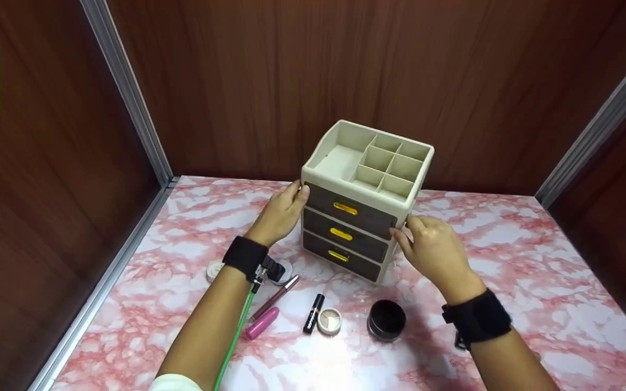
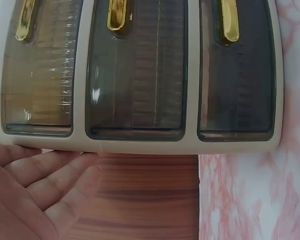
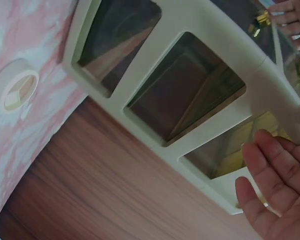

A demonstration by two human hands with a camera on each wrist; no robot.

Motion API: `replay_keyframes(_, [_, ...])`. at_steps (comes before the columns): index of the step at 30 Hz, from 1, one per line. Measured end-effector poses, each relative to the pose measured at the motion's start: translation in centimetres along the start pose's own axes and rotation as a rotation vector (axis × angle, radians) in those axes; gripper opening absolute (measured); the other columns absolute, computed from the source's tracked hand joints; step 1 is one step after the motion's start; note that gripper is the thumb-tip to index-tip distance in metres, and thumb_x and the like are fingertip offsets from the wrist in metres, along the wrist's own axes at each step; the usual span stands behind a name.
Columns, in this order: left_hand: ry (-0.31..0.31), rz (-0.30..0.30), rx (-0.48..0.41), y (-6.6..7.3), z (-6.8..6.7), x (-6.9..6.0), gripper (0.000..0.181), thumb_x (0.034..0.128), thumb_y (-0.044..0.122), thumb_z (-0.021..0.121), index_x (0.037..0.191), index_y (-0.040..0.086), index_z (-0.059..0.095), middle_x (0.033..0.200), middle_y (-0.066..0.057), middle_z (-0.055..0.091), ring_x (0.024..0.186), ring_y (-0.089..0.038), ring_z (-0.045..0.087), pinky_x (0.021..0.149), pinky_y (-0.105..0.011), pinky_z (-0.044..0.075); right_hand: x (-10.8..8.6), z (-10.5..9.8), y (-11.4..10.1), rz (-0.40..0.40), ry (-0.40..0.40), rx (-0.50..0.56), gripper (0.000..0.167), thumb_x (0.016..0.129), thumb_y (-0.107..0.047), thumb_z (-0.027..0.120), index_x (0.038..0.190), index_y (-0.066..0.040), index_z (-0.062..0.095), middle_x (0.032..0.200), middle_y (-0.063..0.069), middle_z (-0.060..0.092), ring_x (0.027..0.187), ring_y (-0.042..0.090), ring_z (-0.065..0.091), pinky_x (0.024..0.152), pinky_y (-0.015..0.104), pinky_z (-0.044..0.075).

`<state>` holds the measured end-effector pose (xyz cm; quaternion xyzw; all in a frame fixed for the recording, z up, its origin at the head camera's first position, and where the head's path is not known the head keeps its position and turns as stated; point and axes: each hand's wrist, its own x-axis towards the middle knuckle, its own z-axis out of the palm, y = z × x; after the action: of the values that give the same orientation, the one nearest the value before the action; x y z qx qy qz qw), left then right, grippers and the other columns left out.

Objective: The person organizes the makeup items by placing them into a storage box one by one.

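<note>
A cream desktop organizer (image 1: 345,239) with three dark see-through drawers and gold handles stands on the table, its divided top tray (image 1: 321,171) holding nothing visible. My left hand (image 1: 282,213) rests at its left side near the top drawer. In the left wrist view, the left fingers (image 2: 49,185) stretch out straight along the organizer's side. At the right side is my right hand (image 1: 437,247), its thumb by the front corner of the top drawer. The right fingers (image 3: 270,170) look loosely extended beside the side panel in the right wrist view; whether all touch is unclear.
In front of the organizer lie a pink tube (image 1: 263,323), a slim lip gloss (image 1: 275,297), a black tube (image 1: 313,314), a small white-rimmed pot (image 1: 329,321) and a black jar (image 1: 387,319). White round items (image 1: 214,270) sit partly behind the left forearm. Wood panels (image 1: 269,87) enclose the table.
</note>
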<state>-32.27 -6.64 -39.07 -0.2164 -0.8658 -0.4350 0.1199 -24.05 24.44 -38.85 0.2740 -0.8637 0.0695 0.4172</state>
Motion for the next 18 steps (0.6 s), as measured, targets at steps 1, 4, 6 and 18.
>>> replay_keyframes(1, [0.004, 0.007, 0.004, 0.0, 0.0, -0.2, 0.069, 0.1016, 0.057, 0.026, 0.15, 0.009, 0.037, 0.145, -0.013, 0.045, 0.132, -0.024, 0.043, 0.109, -0.036, 0.031, 0.0, 0.0, 0.2, 0.004, -0.008, 0.003, 0.03, 0.091, -0.027, 0.069, 0.079, -0.003, 0.057, 0.065, 0.008, 0.056, 0.057, 0.031, 0.055, 0.052, 0.047, 0.048])
replay_keyframes(4, [0.015, 0.028, 0.014, 0.1, 0.1, -0.6, 0.067, 0.1022, 0.056, 0.027, 0.15, 0.011, 0.036, 0.145, -0.012, 0.045, 0.132, -0.024, 0.043, 0.109, -0.036, 0.031, -0.1, 0.1, 0.6, 0.027, -0.031, 0.008, 0.028, 0.091, -0.026, 0.07, 0.082, -0.002, 0.058, 0.067, 0.009, 0.057, 0.06, 0.033, 0.057, 0.052, 0.048, 0.049])
replay_keyframes(6, [0.019, 0.035, 0.019, 0.2, 0.1, -0.9, 0.065, 0.1023, 0.055, 0.027, 0.151, 0.012, 0.036, 0.145, -0.011, 0.045, 0.131, -0.024, 0.044, 0.109, -0.036, 0.032, 0.0, 0.1, 0.8, 0.044, -0.048, 0.009, 0.027, 0.091, -0.025, 0.07, 0.083, -0.002, 0.059, 0.067, 0.009, 0.055, 0.06, 0.034, 0.057, 0.051, 0.049, 0.048])
replay_keyframes(18, [0.018, 0.025, 0.073, 0.5, 0.0, -2.2, 0.064, 0.1026, 0.055, 0.027, 0.151, 0.014, 0.036, 0.138, -0.016, 0.052, 0.125, -0.027, 0.051, 0.105, -0.042, 0.037, 0.1, 0.1, 1.4, 0.067, -0.089, 0.032, 0.028, 0.092, -0.025, 0.068, 0.08, -0.004, 0.055, 0.067, 0.009, 0.053, 0.062, 0.036, 0.057, 0.052, 0.05, 0.047])
